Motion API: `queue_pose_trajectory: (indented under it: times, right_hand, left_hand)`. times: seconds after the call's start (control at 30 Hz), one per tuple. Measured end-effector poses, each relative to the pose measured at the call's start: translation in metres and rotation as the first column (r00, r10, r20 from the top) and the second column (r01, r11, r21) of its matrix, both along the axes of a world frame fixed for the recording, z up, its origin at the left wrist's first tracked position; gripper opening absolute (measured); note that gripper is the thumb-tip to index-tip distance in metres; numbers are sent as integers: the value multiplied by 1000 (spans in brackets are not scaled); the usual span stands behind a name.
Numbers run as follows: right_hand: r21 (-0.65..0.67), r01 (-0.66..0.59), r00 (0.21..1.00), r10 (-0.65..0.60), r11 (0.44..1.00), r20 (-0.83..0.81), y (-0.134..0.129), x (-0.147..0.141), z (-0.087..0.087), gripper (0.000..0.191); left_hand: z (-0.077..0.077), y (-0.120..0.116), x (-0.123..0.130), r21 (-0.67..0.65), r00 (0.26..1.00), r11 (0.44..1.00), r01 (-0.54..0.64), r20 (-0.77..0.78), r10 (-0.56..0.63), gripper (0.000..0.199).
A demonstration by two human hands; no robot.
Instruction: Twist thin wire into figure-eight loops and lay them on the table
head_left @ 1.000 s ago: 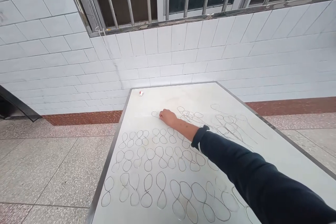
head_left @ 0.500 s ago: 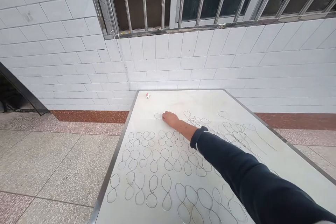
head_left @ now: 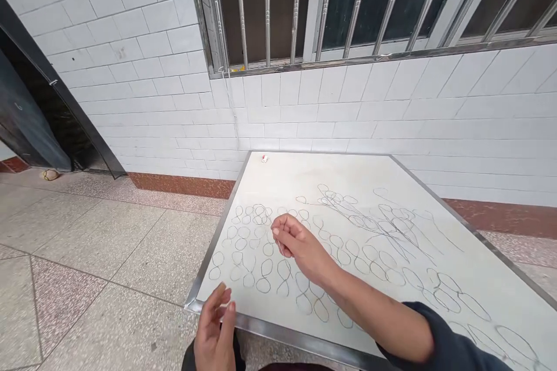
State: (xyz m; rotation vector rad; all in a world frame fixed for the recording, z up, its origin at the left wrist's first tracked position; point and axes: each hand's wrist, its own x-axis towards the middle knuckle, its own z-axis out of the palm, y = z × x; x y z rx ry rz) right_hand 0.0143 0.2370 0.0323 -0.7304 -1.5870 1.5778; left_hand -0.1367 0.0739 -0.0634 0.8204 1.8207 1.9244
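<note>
Thin wire loops shaped like figure eights (head_left: 263, 276) lie in rows on a white board (head_left: 348, 171) with a metal rim. Over the left rows, my right hand (head_left: 296, 243) is raised with thumb and fingers pinched on a thin wire (head_left: 259, 213), whose loop shows just left of the fingertips. My left hand (head_left: 216, 324) hovers by the board's near left corner, thumb and fingers apart, with nothing between them. Looser, tangled wires (head_left: 383, 223) lie toward the back and right.
A small red and white item (head_left: 265, 159) sits at the board's back left corner. A tiled wall (head_left: 300, 113) with a barred window (head_left: 339, 11) stands behind. At the left are a dark doorway and a round object (head_left: 50, 175) on the floor.
My right hand has come back toward me from the board's far part and lifted. My left hand has come into view at the near edge. The view has shifted left.
</note>
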Motion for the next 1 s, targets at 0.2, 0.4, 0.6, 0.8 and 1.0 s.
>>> queue_pose_trajectory:
  times: [0.2, 0.4, 0.6, 0.8, 1.0]
  right_hand:
    - [-132, 69, 991, -82, 989, -102, -92, 11, -3, 20]
    - [35, 222, 975, -222, 974, -1, -125, 17, -12, 20]
    - [141, 206, 977, -211, 968, 16, -147, 22, -14, 13]
    - [333, 210, 968, -243, 919, 61, -157, 33, -11, 13]
    - [514, 181, 955, -274, 839, 111, -164, 44, -8, 15]
  left_hand:
    - [90, 32, 60, 287, 808, 902, 323, 413, -420, 56]
    - [98, 11, 84, 335, 851, 926, 176, 420, -314, 43]
    - [103, -9, 83, 333, 861, 926, 176, 404, -309, 42]
    - [108, -29, 80, 301, 887, 924, 235, 323, -330, 48]
    - [113, -42, 82, 266, 887, 925, 272, 304, -348, 53]
